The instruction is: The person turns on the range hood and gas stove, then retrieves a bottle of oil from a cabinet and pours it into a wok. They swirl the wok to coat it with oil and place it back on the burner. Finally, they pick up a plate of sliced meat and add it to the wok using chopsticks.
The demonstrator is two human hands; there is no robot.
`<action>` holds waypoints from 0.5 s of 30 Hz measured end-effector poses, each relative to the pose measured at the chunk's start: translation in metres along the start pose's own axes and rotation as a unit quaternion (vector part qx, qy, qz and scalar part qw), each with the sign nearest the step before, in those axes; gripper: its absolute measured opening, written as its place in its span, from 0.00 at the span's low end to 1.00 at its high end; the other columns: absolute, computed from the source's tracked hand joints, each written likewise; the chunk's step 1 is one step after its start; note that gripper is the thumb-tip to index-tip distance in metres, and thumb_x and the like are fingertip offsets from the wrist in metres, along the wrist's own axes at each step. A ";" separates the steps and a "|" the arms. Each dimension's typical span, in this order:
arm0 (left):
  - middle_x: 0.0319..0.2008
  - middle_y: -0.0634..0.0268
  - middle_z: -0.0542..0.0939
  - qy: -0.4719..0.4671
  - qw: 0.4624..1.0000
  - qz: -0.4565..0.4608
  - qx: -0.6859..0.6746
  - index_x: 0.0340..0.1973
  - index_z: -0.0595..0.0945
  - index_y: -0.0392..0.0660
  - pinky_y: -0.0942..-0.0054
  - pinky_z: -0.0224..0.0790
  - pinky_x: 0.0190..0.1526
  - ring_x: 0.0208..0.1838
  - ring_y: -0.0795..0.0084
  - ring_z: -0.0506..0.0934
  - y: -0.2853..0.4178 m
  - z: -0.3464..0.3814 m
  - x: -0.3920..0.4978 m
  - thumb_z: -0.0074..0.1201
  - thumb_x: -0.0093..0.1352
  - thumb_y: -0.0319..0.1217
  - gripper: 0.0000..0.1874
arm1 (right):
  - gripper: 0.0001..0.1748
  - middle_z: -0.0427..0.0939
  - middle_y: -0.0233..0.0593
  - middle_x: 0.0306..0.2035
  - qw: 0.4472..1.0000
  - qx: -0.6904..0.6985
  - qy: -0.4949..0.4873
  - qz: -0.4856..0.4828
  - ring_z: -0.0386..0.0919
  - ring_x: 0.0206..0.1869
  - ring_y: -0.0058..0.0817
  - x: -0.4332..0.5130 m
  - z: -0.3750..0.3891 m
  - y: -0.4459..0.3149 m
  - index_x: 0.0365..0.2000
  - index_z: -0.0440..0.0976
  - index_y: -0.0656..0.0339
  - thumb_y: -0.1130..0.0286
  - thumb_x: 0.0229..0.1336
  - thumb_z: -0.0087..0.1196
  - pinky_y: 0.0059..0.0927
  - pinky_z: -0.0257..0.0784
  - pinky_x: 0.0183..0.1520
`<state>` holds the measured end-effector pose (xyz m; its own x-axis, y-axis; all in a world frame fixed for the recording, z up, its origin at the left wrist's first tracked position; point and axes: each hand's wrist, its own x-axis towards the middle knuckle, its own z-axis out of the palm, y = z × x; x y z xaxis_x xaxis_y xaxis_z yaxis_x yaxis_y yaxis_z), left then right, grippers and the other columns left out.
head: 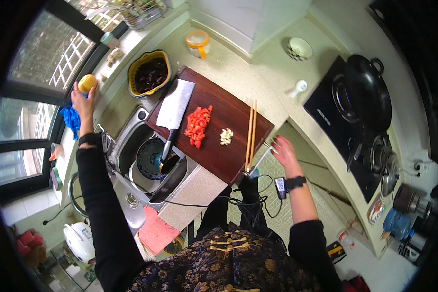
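Note:
At the far left, my left hand (83, 103) reaches to the window sill, its thumb and fingers around a yellow round fruit (88, 84). A crumpled blue plastic bag (71, 117) lies just beside that wrist. My right hand (284, 151) is off the right corner of a dark wooden cutting board (219, 164), fingers apart and near a metal bar (261, 160). On the board lie a cleaver (176, 106), diced red vegetable (198, 126), chopped pale garlic-like pieces (226, 136) and a pair of wooden chopsticks (250, 135).
The board overhangs a steel sink (124, 135) holding a patterned bowl (146, 157). A yellow basket (132, 78) of dark food and an orange-lidded jar (198, 43) stand behind. At right are a black wok (368, 93) on the cooktop (325, 106) and a white spoon (299, 87). Cables hang before me.

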<state>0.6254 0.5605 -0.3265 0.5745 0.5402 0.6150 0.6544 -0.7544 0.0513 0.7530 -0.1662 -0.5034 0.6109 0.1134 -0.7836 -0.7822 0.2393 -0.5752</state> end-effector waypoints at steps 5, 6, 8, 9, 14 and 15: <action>0.63 0.52 0.67 -0.013 0.973 0.009 -0.230 0.65 0.66 0.43 0.61 0.61 0.59 0.58 0.56 0.70 0.081 -0.110 -0.057 0.59 0.67 0.34 0.32 | 0.16 0.70 0.31 0.27 0.982 0.100 -0.057 0.150 0.71 0.31 0.33 0.020 0.026 0.043 0.39 0.70 0.51 0.53 0.70 0.38 0.52 0.72 0.40; 0.63 0.53 0.67 -0.032 0.967 -0.002 -0.251 0.65 0.65 0.43 0.63 0.61 0.59 0.58 0.59 0.70 0.101 -0.132 -0.081 0.58 0.68 0.33 0.32 | 0.19 0.68 0.29 0.24 0.981 0.101 -0.029 0.165 0.70 0.30 0.32 0.023 0.030 0.049 0.35 0.71 0.50 0.49 0.69 0.38 0.52 0.72 0.39; 0.64 0.57 0.66 -0.052 0.941 0.032 -0.334 0.65 0.64 0.44 0.66 0.61 0.58 0.59 0.63 0.68 0.140 -0.172 -0.123 0.57 0.68 0.31 0.31 | 0.24 0.75 0.32 0.27 0.977 0.094 -0.047 0.183 0.76 0.34 0.34 0.023 0.029 0.058 0.37 0.74 0.50 0.44 0.68 0.37 0.56 0.71 0.44; 0.65 0.59 0.65 -0.076 0.938 0.019 -0.338 0.66 0.64 0.44 0.67 0.61 0.57 0.59 0.64 0.68 0.158 -0.190 -0.143 0.56 0.68 0.30 0.31 | 0.27 0.75 0.29 0.26 0.978 0.095 -0.071 0.174 0.75 0.33 0.32 0.023 0.030 0.063 0.36 0.75 0.49 0.38 0.65 0.37 0.55 0.70 0.44; 0.67 0.62 0.63 -0.162 0.895 0.037 -0.414 0.65 0.64 0.45 0.69 0.61 0.57 0.60 0.69 0.66 0.239 -0.240 -0.233 0.55 0.69 0.27 0.30 | 0.35 0.81 0.31 0.34 0.961 0.134 -0.169 0.176 0.77 0.37 0.32 0.022 0.035 0.082 0.37 0.77 0.48 0.31 0.61 0.32 0.40 0.71 0.43; 0.67 0.62 0.63 -0.181 0.893 0.029 -0.412 0.65 0.64 0.45 0.70 0.61 0.57 0.60 0.69 0.67 0.253 -0.246 -0.248 0.55 0.69 0.28 0.30 | 0.37 0.81 0.31 0.35 0.957 0.150 -0.195 0.156 0.77 0.37 0.32 0.021 0.035 0.085 0.39 0.77 0.50 0.31 0.62 0.31 0.40 0.71 0.43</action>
<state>0.5277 0.1437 -0.2725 0.8145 0.4639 0.3485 0.1206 -0.7228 0.6804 0.7034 -0.1093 -0.5607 0.3989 0.5609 -0.7254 -0.8989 0.3954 -0.1887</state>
